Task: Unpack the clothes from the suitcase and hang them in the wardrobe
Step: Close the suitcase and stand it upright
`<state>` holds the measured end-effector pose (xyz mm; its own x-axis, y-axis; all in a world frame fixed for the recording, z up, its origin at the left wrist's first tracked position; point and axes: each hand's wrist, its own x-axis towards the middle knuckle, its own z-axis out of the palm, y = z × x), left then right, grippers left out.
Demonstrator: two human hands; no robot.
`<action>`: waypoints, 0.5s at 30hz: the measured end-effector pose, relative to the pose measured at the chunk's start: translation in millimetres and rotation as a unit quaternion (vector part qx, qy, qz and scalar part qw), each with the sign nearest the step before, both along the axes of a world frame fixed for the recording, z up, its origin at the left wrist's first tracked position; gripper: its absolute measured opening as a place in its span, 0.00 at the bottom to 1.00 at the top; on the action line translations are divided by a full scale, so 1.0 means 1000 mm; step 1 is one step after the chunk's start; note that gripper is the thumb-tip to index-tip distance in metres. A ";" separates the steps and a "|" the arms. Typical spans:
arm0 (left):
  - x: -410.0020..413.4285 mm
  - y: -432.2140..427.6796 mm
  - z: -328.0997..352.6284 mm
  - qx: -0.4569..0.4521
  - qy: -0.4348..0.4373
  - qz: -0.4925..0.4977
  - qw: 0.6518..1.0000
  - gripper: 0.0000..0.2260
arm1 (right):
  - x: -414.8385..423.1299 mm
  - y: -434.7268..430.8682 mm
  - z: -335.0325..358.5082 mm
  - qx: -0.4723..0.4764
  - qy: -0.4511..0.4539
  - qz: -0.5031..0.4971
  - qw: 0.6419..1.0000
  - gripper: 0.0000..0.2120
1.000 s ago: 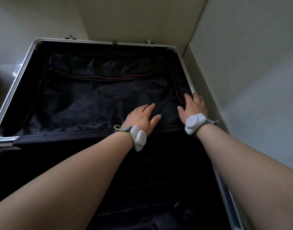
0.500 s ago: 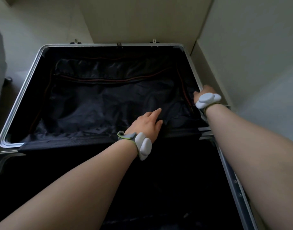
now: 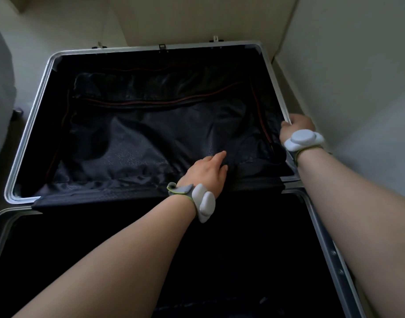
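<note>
A large suitcase with a silver metal rim (image 3: pixel 29 125) lies open on the floor, its far half lined with dark fabric (image 3: pixel 151 134) with red zip lines. My left hand (image 3: pixel 206 171) rests flat on that lining near the hinge, fingers straight. My right hand (image 3: pixel 296 127) grips the right rim of the far half, fingers curled over the metal edge. The near half (image 3: pixel 242 260) is black inside and too dark to show any contents. No clothes are plainly visible.
A pale wall (image 3: pixel 346 76) runs close along the suitcase's right side and another stands just behind it. A grey object (image 3: pixel 0 88) sits at the far left on the floor.
My right hand has left the lining, moved right and taken hold of the rim. The left hand stays on the lining. The view has shifted slightly.
</note>
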<state>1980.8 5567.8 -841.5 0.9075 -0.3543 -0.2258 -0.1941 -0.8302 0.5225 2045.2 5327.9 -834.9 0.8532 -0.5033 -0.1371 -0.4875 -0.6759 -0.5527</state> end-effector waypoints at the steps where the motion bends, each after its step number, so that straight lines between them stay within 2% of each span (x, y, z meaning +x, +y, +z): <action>1: -0.001 0.000 0.000 0.001 -0.002 0.000 1.000 0.21 | -0.002 -0.001 0.000 0.008 -0.029 0.001 1.000 0.11; 4: -0.003 0.002 0.004 0.004 -0.016 -0.003 1.000 0.21 | -0.004 -0.003 0.002 0.011 -0.109 -0.004 0.994 0.09; 9: -0.009 0.004 0.009 -0.006 -0.059 -0.020 0.998 0.22 | -0.018 -0.001 0.019 0.049 -0.188 -0.002 0.981 0.09; 12: -0.010 0.006 0.012 -0.012 -0.090 -0.033 0.995 0.23 | -0.026 -0.004 0.027 0.079 -0.224 -0.020 0.971 0.12; 15: -0.011 0.008 0.015 -0.020 -0.082 -0.045 0.995 0.24 | -0.032 -0.006 0.038 0.104 -0.241 -0.033 0.964 0.13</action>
<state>1969.8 5576.2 -826.1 0.8948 -0.4423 -0.0602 -0.3533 -0.7842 0.5102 2013.3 5322.0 -797.0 0.8103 -0.5625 0.1645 -0.1771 -0.5026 -0.8462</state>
